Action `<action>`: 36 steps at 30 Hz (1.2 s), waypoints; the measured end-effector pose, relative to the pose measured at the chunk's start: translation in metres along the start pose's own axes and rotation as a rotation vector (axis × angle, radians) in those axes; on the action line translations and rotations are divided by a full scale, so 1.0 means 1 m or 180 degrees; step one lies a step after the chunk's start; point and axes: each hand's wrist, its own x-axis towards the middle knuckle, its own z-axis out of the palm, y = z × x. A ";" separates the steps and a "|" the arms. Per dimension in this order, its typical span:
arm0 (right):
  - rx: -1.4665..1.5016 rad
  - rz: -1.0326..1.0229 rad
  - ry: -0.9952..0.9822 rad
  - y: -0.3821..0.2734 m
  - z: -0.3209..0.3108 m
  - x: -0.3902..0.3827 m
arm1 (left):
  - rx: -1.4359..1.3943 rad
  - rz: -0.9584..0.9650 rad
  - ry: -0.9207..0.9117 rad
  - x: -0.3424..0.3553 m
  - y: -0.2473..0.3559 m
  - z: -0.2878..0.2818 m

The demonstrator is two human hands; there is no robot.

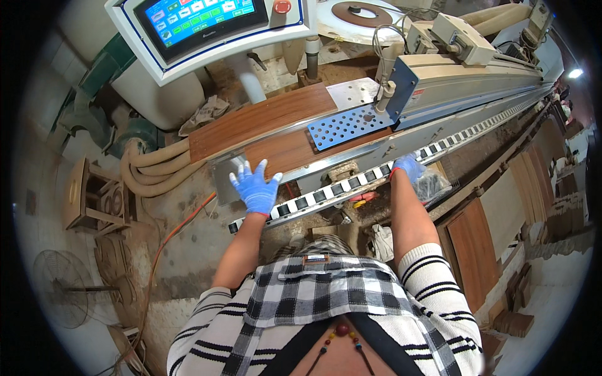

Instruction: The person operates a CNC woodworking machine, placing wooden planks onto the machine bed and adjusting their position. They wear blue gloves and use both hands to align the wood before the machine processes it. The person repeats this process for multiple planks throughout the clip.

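Nearest the lens, we have a cord necklace of red and yellow beads (342,329) above a black-and-white checked apron (332,285), with striped knit sleeves either side. Out ahead goes the left hand (255,191), in a blue glove with a red cuff, fingers spread wide, palm down! Its fingertips are at the near left corner of a reddish-brown wood-grain board (288,150); whether they touch it, I can't tell. That board lies along the silvery metal edge of the machine bed, its right end running up to a blue perforated plate (348,128).

Over to the right hand (409,168), gloved to match, down at the long black-and-white segmented track (320,195). Fingers partly hidden there, so no calling whether they grip. Just beside it, a clear plastic bag (433,186). Up top, a white-framed control panel (232,51) shows a lit screen and a red button (282,6).
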 end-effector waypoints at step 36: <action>0.0092 0.0012 0.0028 0.002 0.004 0.004 | -0.0008 0.0413 -0.1128 0.042 -0.112 -0.102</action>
